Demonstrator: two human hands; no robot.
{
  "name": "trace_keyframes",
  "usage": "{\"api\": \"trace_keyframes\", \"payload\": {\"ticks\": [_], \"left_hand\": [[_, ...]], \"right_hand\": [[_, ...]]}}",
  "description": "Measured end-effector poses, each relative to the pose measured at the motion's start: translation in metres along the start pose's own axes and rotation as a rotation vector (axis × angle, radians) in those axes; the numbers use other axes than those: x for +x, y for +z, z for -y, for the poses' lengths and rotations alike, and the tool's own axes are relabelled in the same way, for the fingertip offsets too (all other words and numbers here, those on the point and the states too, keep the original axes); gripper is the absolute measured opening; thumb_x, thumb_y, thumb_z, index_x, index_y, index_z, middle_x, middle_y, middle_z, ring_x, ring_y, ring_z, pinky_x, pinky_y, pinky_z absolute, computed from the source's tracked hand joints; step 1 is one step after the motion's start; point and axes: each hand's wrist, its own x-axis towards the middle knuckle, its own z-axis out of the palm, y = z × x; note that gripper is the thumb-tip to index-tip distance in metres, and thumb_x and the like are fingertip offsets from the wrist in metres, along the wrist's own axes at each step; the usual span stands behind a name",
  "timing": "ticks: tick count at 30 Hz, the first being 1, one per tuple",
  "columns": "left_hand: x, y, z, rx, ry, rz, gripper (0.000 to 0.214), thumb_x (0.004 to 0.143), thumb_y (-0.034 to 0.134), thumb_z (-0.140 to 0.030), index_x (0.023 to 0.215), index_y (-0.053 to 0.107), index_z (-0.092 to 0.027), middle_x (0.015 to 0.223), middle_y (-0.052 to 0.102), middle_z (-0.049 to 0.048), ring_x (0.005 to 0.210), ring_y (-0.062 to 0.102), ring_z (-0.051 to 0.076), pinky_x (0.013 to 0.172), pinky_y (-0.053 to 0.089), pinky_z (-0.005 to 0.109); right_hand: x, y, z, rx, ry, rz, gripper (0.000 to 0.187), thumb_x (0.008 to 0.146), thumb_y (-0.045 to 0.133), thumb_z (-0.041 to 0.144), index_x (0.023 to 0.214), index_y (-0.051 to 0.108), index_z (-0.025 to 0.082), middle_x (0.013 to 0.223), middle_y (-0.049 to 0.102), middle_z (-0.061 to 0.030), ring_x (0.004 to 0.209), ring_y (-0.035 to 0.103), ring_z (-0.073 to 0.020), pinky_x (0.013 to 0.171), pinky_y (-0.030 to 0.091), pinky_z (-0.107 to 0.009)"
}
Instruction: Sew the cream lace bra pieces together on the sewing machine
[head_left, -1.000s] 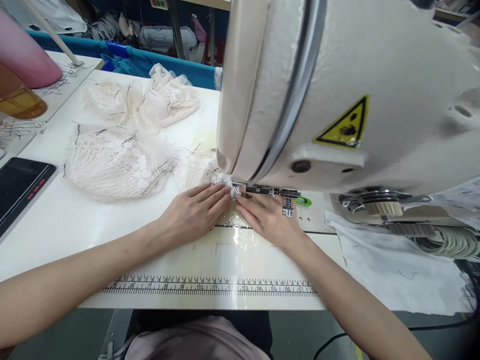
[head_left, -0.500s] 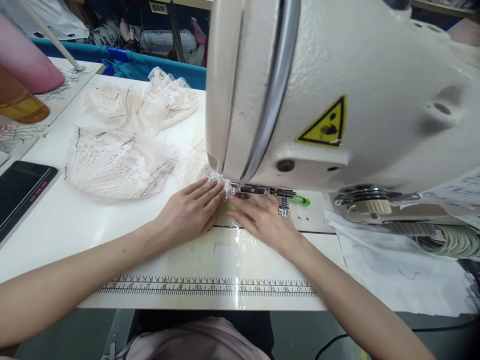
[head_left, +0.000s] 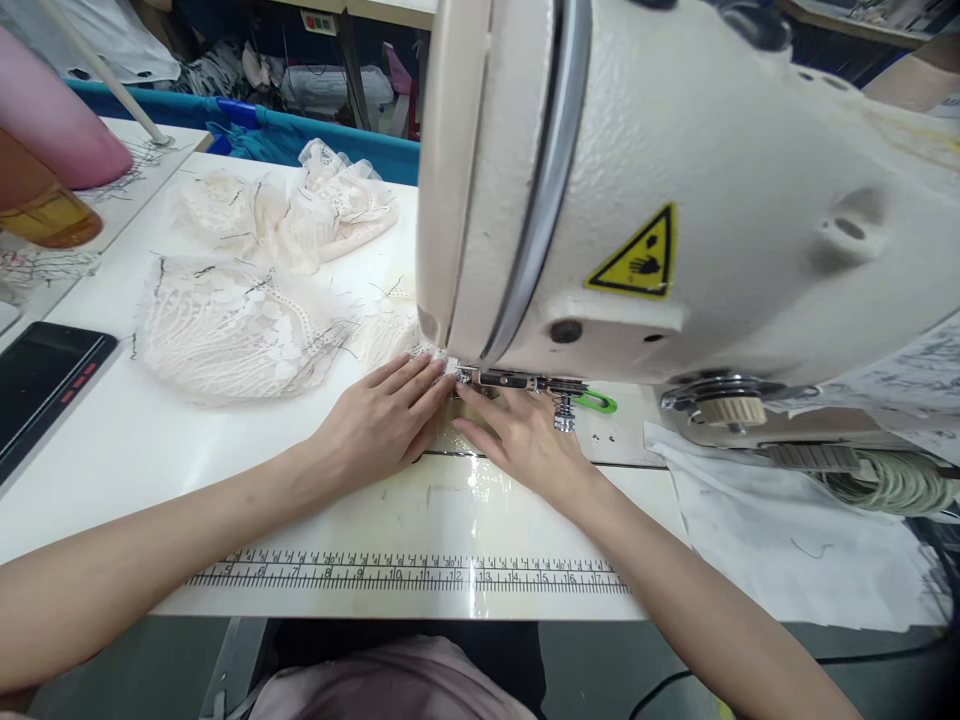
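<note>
My left hand (head_left: 379,420) lies flat on the white table (head_left: 135,450), fingers stretched toward the presser foot (head_left: 469,377) of the cream sewing machine (head_left: 675,200). Its fingertips press the edge of a white lace piece (head_left: 225,330) that runs under the machine head. My right hand (head_left: 525,435) lies flat just right of it, fingers pointing at the same spot beside the foot. The needle itself is hidden by the machine head.
More lace pieces (head_left: 300,205) are heaped at the back left. A black phone (head_left: 37,385) lies at the left edge, an amber bottle (head_left: 41,210) behind it. A printed ruler (head_left: 405,572) runs along the front edge. White cloth (head_left: 787,530) and a coiled cable (head_left: 885,485) lie at the right.
Both hands have stayed flat at the presser foot, creeping slightly toward it. The view has shifted a little, so the machine head sits further left.
</note>
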Motion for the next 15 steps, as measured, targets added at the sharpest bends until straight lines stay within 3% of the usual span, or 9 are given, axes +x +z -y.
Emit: {"api": "trace_keyframes", "payload": {"ticks": [9,15], "left_hand": [[0.0009,0.0003,0.0002,0.053,-0.006,-0.01,0.041,0.096,0.042,-0.024,0.125,0.063,-0.003,0.128,0.064,0.0182,0.119,0.062,0.029,0.102,0.052,0.041],[-0.0004,0.0021,-0.0002,0.059,-0.03,-0.011,0.042,0.096,0.041,-0.024,0.126,0.062,-0.003,0.129,0.063,0.0183,0.121,0.06,0.029,0.101,0.051,0.041]], "right_hand": [[0.0025,-0.001,0.0016,-0.086,-0.066,-0.086,0.042,0.1,0.043,0.048,0.12,0.068,0.022,0.095,0.072,-0.0069,0.077,0.063,-0.0167,0.076,0.043,-0.034],[0.0006,-0.0038,-0.0045,-0.18,-0.052,-0.168,0.031,0.098,0.05,0.044,0.114,0.068,0.024,0.09,0.072,-0.0031,0.071,0.059,-0.0144,0.08,0.041,-0.033]]}}
